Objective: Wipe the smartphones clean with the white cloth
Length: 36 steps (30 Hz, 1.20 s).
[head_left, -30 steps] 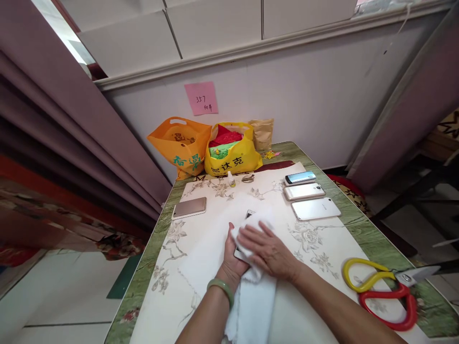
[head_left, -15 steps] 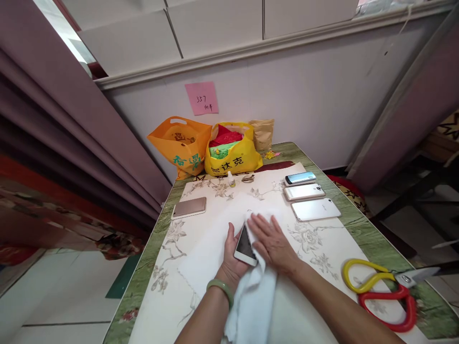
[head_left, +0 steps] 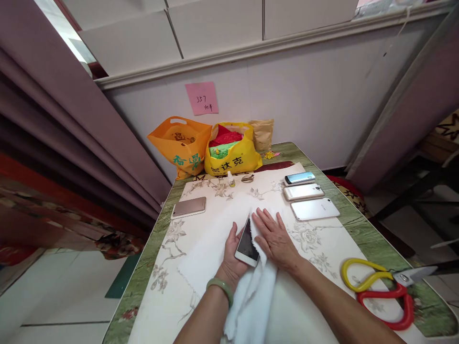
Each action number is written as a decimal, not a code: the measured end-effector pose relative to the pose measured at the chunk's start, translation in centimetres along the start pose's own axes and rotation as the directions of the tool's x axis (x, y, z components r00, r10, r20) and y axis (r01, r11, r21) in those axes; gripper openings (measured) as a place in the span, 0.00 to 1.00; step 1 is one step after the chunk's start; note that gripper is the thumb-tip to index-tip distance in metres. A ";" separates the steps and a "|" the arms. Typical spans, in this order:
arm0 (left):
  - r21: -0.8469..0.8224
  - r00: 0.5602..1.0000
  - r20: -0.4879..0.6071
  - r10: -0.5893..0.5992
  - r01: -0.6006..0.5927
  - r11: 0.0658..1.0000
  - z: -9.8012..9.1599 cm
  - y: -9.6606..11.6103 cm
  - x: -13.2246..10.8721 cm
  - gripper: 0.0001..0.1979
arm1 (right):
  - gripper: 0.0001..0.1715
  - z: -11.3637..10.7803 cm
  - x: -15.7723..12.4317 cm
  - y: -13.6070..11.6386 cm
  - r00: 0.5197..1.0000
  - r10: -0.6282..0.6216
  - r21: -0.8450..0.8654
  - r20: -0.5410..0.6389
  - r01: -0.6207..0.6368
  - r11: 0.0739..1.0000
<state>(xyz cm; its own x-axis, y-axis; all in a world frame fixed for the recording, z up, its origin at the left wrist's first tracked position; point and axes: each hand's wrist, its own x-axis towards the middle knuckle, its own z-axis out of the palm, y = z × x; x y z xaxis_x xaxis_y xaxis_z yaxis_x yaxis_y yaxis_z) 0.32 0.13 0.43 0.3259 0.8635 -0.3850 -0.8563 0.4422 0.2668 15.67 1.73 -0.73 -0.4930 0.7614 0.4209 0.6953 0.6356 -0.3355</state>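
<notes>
My left hand [head_left: 231, 253] cradles a white-framed phone [head_left: 247, 244] with a dark screen, fingers curled under it. A green bangle [head_left: 221, 288] circles that wrist. My right hand [head_left: 276, 239] lies flat with fingers stretched out on a white cloth [head_left: 254, 296], pressing it against the phone's right edge. The cloth drapes down toward me between my forearms.
A floral white mat [head_left: 201, 239] covers the green table [head_left: 143, 277]. A rose-gold phone [head_left: 189, 207] lies at left; three phones [head_left: 304, 192] lie in a row at right. Yellow-and-red scissors [head_left: 380, 286] sit near right. Orange [head_left: 181, 145] and yellow [head_left: 231, 150] bags stand by the wall.
The cloth and my right hand slid off the phone's screen toward the right, uncovering the dark screen. My left hand kept holding the phone.
</notes>
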 end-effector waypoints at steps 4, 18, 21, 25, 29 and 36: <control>0.007 0.999 -0.032 -0.017 0.017 1.000 -0.2 0.3 -0.9 0.25 | 0.33 -0.6 -0.2 -1.3 0.931 -0.350 0.107 0.098 0.340 0.934; -0.028 0.987 -0.160 0.002 -0.007 1.000 0.2 0.1 -0.3 0.10 | 0.31 -0.3 -0.3 -1.2 0.918 -0.394 0.118 0.041 0.387 0.914; -0.008 0.986 -0.167 -0.027 0.026 1.000 0.2 0.3 -0.5 0.12 | 0.27 -0.2 -0.4 -1.4 0.894 -0.447 0.162 -0.014 0.444 0.881; -0.001 0.991 -0.130 0.026 -0.026 1.000 0.1 0.2 0.1 0.10 | 0.22 0.0 -0.3 0.0 0.972 -0.071 0.201 -0.223 0.117 0.973; 0.021 0.999 -0.016 -0.043 0.043 0.999 0.0 0.4 0.2 0.17 | 0.19 -0.3 -0.5 1.0 0.878 0.364 0.512 -0.311 -0.168 0.842; -0.001 0.997 0.070 -0.016 0.016 1.000 0.6 0.4 -0.4 0.25 | 0.27 0.5 -1.0 1.7 0.603 0.785 0.876 -0.140 -0.295 0.383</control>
<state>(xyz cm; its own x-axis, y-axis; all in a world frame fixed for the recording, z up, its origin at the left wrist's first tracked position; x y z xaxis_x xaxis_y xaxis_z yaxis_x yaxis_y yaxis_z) 0.08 0.13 1.19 0.3671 0.8710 -0.3265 -0.8512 0.4561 0.2598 17.10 2.13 -2.17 0.3219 0.9406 0.1083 -0.0464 0.1299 -0.9904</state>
